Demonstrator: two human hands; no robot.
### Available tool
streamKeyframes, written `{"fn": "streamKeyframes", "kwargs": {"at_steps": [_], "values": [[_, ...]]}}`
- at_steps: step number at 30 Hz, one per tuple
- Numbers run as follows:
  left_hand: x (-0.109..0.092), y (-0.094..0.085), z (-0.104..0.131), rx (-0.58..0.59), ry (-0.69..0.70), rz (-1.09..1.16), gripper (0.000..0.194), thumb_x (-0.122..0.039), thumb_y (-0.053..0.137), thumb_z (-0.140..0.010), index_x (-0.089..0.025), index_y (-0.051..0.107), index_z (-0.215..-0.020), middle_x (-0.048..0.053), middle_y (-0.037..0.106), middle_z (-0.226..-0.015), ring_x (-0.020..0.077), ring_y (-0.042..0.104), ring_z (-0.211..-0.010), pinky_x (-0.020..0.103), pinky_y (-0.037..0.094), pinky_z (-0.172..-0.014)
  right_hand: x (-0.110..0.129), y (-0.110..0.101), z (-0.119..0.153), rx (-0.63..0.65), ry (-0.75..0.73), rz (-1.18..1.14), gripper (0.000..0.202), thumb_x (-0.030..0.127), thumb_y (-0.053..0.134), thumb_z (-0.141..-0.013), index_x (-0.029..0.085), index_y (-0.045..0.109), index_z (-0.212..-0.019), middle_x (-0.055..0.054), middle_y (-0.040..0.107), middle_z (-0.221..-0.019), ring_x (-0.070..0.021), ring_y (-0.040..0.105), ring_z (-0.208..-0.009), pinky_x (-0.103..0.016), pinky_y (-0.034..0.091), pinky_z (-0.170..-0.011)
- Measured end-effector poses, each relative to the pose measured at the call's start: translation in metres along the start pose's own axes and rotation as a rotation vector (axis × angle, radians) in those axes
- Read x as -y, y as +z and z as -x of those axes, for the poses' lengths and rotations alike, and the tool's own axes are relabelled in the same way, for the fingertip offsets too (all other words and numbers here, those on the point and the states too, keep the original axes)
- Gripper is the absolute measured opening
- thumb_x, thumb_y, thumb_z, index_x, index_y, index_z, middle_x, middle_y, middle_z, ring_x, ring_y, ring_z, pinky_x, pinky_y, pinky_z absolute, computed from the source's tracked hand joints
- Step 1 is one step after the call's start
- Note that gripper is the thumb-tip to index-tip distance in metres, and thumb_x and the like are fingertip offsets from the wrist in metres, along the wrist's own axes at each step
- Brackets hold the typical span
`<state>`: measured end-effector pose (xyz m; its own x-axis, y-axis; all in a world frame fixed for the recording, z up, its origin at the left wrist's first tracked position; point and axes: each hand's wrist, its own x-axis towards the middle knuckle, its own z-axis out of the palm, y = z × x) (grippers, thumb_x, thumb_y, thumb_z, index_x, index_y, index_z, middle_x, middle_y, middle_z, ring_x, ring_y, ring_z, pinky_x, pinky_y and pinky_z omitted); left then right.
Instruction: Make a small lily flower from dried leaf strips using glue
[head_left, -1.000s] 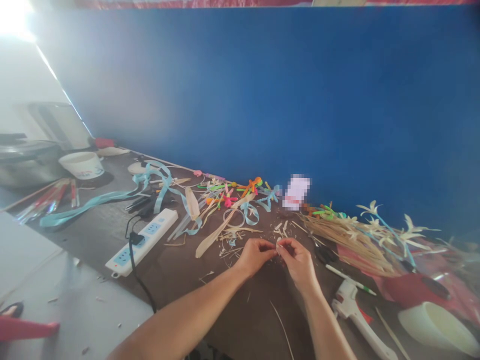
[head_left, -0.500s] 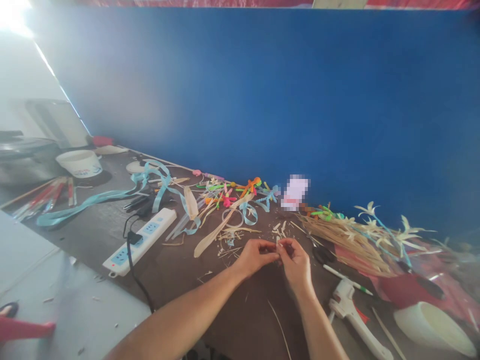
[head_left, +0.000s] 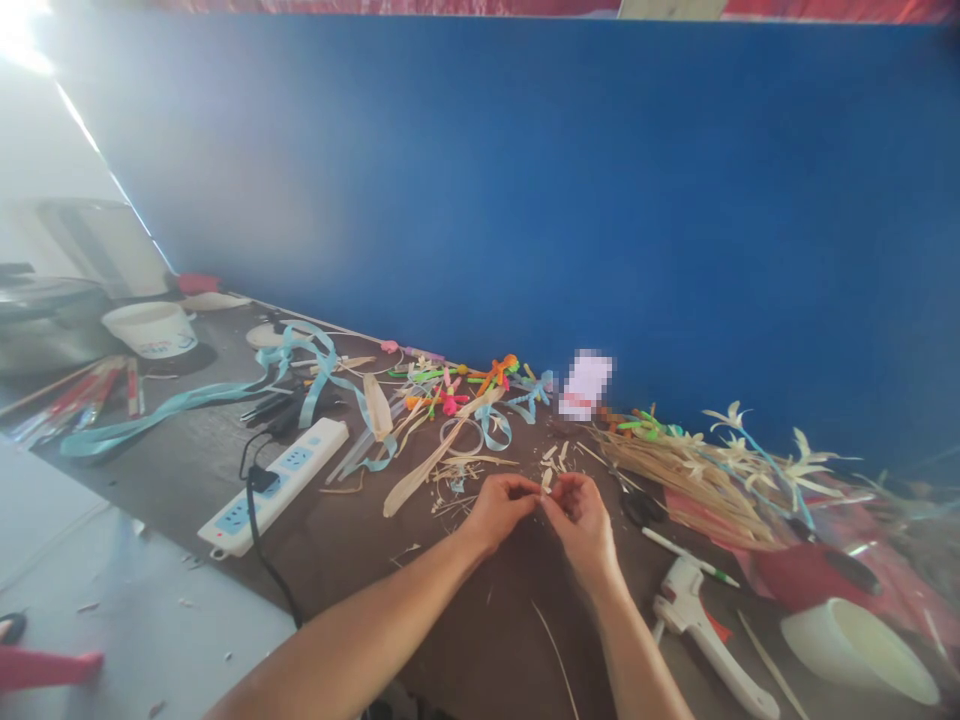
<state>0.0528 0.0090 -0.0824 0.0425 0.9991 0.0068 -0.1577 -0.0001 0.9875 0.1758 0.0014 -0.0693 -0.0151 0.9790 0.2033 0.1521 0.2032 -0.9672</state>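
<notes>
While left hand (head_left: 496, 514) meets right hand (head_left: 586, 524) left of the glue gun (head_left: 691, 606), a pale scrap (head_left: 547, 481) adjoins them. I cannot confirm any grasp.

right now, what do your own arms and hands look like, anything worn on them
The five-fingered left hand and right hand are bare, without gloves. The slim left forearm and right forearm show no sleeves, watch or bracelet. No markings are clear; a thin ring would be too small to tell.

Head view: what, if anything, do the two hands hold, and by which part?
Apparently a small pale piece, pinched at its lower end where the left hand and right hand meet; which of them grips it cannot be told.
</notes>
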Motion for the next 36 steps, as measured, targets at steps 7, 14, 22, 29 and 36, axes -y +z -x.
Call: {"fn": "streamKeyframes", "kwargs": {"at_steps": [7, 14, 22, 29, 36], "values": [[0.001, -0.004, -0.001, -0.035, 0.041, -0.128, 0.019, -0.027, 0.060, -0.063, -0.013, 0.067, -0.074, 0.004, 0.064, -0.068, 0.0135, 0.054, -0.062, 0.023, 0.041, -0.059, 0.003, -0.002, 0.001, 0.013, -0.022, 0.114, 0.017, 0.032, 0.056, -0.068, 0.018, 0.051, -0.076, -0.001, 0.053, -0.065, -0.0130, 0.049, -0.055, -0.022, 0.040, -0.044], [0.000, -0.006, -0.001, -0.050, 0.111, -0.167, 0.017, -0.025, 0.060, -0.064, -0.015, 0.068, -0.075, 0.003, 0.065, -0.069, 0.0140, 0.053, -0.064, 0.023, 0.040, -0.060, 0.008, -0.001, 0.003, 0.021, -0.053, 0.134, 0.014, 0.031, 0.055, -0.070, 0.018, 0.054, -0.073, -0.001, 0.055, -0.063, -0.0143, 0.051, -0.057, -0.023, 0.041, -0.051], [-0.008, -0.007, 0.002, -0.042, 0.218, -0.319, 0.015, -0.023, 0.058, -0.066, -0.018, 0.068, -0.076, 0.003, 0.064, -0.073, 0.0161, 0.055, -0.070, 0.025, 0.041, -0.067, 0.005, 0.000, 0.002, -0.014, -0.048, 0.160, 0.018, 0.036, 0.053, -0.071, 0.018, 0.055, -0.069, -0.001, 0.055, -0.060, -0.0139, 0.049, -0.053, -0.023, 0.039, -0.048], [-0.015, -0.007, 0.005, 0.027, 0.273, -0.367, 0.019, -0.018, 0.054, -0.069, -0.019, 0.067, -0.083, 0.004, 0.062, -0.076, 0.0161, 0.056, -0.073, 0.026, 0.041, -0.070, 0.001, -0.002, -0.001, -0.057, -0.084, 0.159, 0.012, 0.030, 0.054, -0.070, 0.018, 0.054, -0.067, 0.001, 0.053, -0.058, -0.0130, 0.047, -0.052, -0.022, 0.038, -0.050], [-0.023, -0.005, 0.009, 0.030, 0.304, -0.396, 0.019, -0.028, 0.054, -0.073, -0.017, 0.067, -0.083, 0.006, 0.062, -0.077, 0.0172, 0.056, -0.074, 0.026, 0.042, -0.069, -0.002, -0.001, -0.002, -0.058, -0.109, 0.185, 0.006, 0.024, 0.053, -0.070, 0.019, 0.053, -0.069, 0.000, 0.055, -0.061, -0.0142, 0.050, -0.055, -0.024, 0.040, -0.053]]}}
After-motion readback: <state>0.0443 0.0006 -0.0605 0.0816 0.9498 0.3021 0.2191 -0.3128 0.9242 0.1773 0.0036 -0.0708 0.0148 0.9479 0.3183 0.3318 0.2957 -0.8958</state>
